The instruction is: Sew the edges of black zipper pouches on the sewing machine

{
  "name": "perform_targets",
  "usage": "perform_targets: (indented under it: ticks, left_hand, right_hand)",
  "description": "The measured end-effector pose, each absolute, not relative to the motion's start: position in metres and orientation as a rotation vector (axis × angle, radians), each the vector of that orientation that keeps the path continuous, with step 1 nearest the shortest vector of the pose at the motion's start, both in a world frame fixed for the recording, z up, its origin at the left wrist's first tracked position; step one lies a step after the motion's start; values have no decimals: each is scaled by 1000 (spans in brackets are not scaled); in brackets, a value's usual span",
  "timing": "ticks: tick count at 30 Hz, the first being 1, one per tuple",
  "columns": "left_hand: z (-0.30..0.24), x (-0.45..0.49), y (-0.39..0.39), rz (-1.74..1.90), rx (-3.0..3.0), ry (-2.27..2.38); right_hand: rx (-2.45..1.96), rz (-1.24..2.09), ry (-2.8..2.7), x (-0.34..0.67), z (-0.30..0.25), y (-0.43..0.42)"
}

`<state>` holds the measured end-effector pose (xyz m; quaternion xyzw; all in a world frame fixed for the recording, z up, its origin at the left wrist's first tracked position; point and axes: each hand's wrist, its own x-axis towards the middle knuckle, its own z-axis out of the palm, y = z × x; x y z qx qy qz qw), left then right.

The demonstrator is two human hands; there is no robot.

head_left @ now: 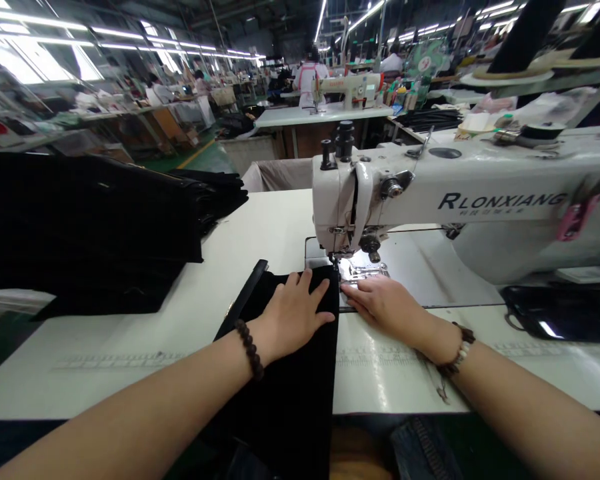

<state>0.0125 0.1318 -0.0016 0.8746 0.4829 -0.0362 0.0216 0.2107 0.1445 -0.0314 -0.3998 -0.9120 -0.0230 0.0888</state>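
A long piece of black fabric (300, 387) runs from my lap over the table edge up to the needle area of a white sewing machine (340, 200). My left hand (295, 310) lies flat on this fabric, fingers spread toward the presser foot (336, 261). A black strip with a shiny edge (245, 290) lies along the fabric's left side. My right hand (380, 303) rests at the fabric's right edge, close to the metal guide (365, 271). Its fingers are stretched out together, and the fingertips touch or nearly touch the fabric edge.
A stack of black fabric pieces (90, 233) covers the left of the white table (110, 387). A black phone (565, 313) lies at the right. Pink-handled thread snips (577, 217) sit against the machine arm. Thread cones (525, 40) stand above. People and other machines are beyond.
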Motion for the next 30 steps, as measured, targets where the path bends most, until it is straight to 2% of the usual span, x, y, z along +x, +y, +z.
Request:
perform_targets:
  ticks: [3,7,8,11,15,21,30]
  left_hand:
    - [13,-7,105,-204,2728,1197]
    - [11,-41,54,-220,2758,768]
    - [7,-47,44,-158,2789,736]
    - [-4,-58,27,90,2849,767]
    - [-2,-51,19,399,2807,843]
    - [3,-23,8,545,2835,985]
    - [-8,-11,3,619,2860,648]
  right_hand:
    - [-1228,108,-2692,218,-9,110]
    - [-1078,1135,-2520,225,9,39]
    - [-1080,1293,-2473,224,6,23]
    - [-1186,1472,-2116,214,-18,-6]
    - [-1153,1896,-1537,196,-54,-12]
    - [-1128,2021,-1201,179,-55,-14]
    - [-1266,2019,-1263,186,-38,-21]
